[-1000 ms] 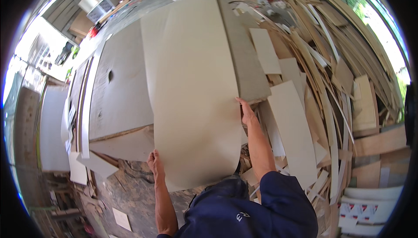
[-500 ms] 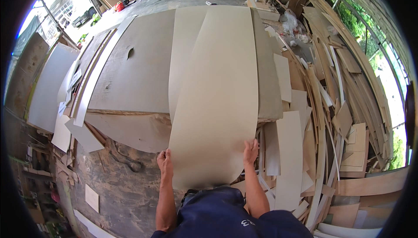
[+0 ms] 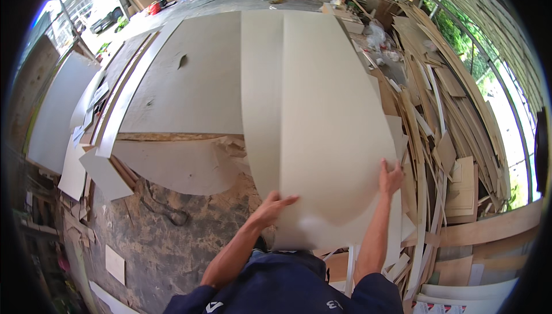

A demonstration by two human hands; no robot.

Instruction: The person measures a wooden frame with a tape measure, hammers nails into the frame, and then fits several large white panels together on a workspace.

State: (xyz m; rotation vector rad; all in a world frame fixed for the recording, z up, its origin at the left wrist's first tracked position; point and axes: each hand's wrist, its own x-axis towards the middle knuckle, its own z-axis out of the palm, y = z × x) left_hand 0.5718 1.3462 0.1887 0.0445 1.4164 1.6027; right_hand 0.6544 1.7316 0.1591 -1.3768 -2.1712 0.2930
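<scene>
A long, thin cream sheet [image 3: 333,113] runs from the far end of the stack toward me, and its near end bows down in front of my body. My left hand [image 3: 273,209] is closed on its left edge near the bottom, the thumb over the top face. At the right edge, a little farther from me, my right hand [image 3: 391,179] grips the sheet with some fingers hidden behind it. Another pale sheet [image 3: 260,72] lies along the left side of the held one, partly covered. Under both is a grey board stack [image 3: 201,84] with a ragged front edge.
Wood strips and offcuts [image 3: 454,118] crowd the right side. White and brown strips [image 3: 135,90] lie along the stack's left. A torn brown sheet [image 3: 172,164] hangs at its front, above a dusty floor [image 3: 190,239] with a small board [image 3: 115,264].
Both hands have moved right with the near end of the cream sheet. More of the pale sheet on the left shows now, and the held sheet covers the stack's right edge.
</scene>
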